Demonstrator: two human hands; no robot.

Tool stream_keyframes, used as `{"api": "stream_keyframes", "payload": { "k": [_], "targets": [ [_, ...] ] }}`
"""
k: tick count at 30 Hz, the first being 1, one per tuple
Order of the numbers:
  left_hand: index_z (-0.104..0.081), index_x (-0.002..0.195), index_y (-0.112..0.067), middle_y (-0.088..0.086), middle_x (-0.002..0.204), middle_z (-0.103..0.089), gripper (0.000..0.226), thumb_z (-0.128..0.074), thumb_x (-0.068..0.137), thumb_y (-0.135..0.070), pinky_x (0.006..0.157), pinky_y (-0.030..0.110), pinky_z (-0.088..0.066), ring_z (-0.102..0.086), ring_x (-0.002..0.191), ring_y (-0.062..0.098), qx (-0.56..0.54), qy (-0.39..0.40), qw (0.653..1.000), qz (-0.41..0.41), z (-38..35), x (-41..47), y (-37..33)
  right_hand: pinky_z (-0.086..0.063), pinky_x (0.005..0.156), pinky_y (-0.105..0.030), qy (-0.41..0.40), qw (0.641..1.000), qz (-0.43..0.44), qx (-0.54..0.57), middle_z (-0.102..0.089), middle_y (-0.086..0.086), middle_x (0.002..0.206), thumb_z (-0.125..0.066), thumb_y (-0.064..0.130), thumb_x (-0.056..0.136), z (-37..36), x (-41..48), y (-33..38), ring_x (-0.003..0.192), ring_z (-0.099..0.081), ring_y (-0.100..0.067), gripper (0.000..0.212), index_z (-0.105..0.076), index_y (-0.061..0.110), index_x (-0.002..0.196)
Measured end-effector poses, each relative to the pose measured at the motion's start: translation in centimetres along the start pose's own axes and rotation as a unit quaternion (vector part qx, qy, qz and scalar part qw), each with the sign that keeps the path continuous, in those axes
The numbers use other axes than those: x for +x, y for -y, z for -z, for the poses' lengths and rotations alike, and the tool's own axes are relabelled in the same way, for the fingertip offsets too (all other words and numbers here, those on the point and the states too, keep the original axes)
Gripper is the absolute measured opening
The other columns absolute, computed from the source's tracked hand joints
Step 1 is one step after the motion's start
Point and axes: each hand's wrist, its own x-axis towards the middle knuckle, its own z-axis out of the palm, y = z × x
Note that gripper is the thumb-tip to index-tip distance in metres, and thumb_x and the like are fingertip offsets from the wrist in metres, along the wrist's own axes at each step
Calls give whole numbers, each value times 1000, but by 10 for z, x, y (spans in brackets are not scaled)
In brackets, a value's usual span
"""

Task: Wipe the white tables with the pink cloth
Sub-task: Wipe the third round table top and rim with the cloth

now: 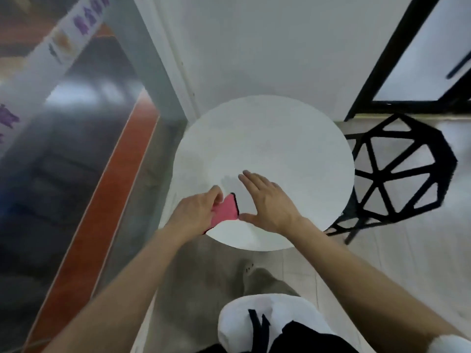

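We look down on a round white table (280,138) set in a corner. Along its left side runs a glass partition (76,149) w/ an orange strip low down and a white band of purple figures higher up. The tabletop's far-left edge sits just beside the partition's frame. Behind the far edge is a plain white wall (254,47). A black chair (400,169) w/ an open lattice shell stands close against the tabletop's right edge, its legs partly under the rim. Beyond the chair, at the far right, is a black-framed door (397,54). Floor is pale tile. Below the near edge we see the person's own grey trouser leg (257,281) and white top (267,322) w/ black print.

The pink cloth (225,210) lies at the tabletop's near-left edge, w/ dark trim showing along its far and right sides. The left hand (196,212) grasps it, fingers curled round the cloth's left part, which is hidden under the hand. A dark bit of cloth shows at the rim below the wrist. The right hand (270,202) is just right of the cloth, over the near half of the tabletop. It is released, palm down, fingers straight and pointing far-left. Its thumb (248,218) reaches the cloth's near-right corner, touching or just beside it; we can't tell which. Nor can we tell if the palm rests on the surface or hovers.
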Motion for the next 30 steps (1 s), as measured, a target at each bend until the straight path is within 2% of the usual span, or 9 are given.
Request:
{"api": "stream_keyframes", "payload": {
  "k": [3,4,6,10,18,21,24,28,30],
  "targets": [
    [-41,106,-35,-7,94,-70,30,-57,96,-11,74,47,-57,-67,77,25,8,2,997,-80,23,70,0,-37,120,-42,-19,994,-47,96,-53,1,161,-74,61,91,0,33,-19,154,-41,-22,82,-49,21,157],
    [-44,105,-36,-9,92,-71,32,-58,94,-9,73,46,-57,-66,77,24,1,-3,995,-95,28,92,2,-48,107,-42,-30,990,-56,129,-70,-1,135,-74,49,92,2,46,-25,133,-59,-25,49,-66,21,132],
    [-50,107,-36,-12,96,-73,36,-62,91,-7,77,43,-57,-68,83,22,-16,0,992,-123,35,129,7,-49,75,-39,-53,981,-91,163,-67,2,86,-71,29,91,8,68,-35,81,-63,-23,9,-65,23,88],
    [-63,123,-31,-16,111,-76,28,-72,99,-19,86,38,-58,-71,99,14,-31,43,977,-204,36,181,21,-45,68,-38,-94,963,-192,165,-60,5,83,-70,28,97,7,86,-45,73,-55,-21,11,-64,19,95],
    [-63,137,-31,-11,128,-68,43,-75,97,-22,97,36,-54,-67,119,16,154,171,931,-284,29,275,41,-36,55,-36,-249,887,-384,63,-55,3,82,-65,21,92,-21,61,-45,71,-51,-23,12,-56,14,90],
    [-59,142,-31,-8,134,-62,48,-74,98,-25,100,38,-52,-62,127,19,222,215,892,-331,21,312,50,-34,61,-34,-198,887,-410,76,-52,3,83,-73,17,88,-66,65,-28,73,-53,-26,17,-57,13,89],
    [-49,153,-32,-3,149,-51,68,-80,92,-32,108,40,-47,-50,140,22,297,246,829,-404,14,356,59,-46,73,-36,-48,869,-468,155,-62,8,102,-66,54,97,-107,84,-13,91,-61,-20,33,-68,21,97],
    [-11,172,-38,7,180,-8,126,-91,76,-57,126,49,-31,-11,167,30,391,234,741,-493,5,407,67,-51,103,-42,-238,779,-574,83,-66,0,128,-55,49,104,-138,122,-6,123,-61,-28,35,-71,21,119],
    [6,172,-41,10,181,10,144,-93,70,-62,128,53,-28,3,168,33,419,215,705,-531,1,426,76,-35,126,-47,-260,726,-634,57,-50,-6,161,-55,46,108,-155,144,-13,153,-41,-32,47,-59,23,148]
  ]
}}
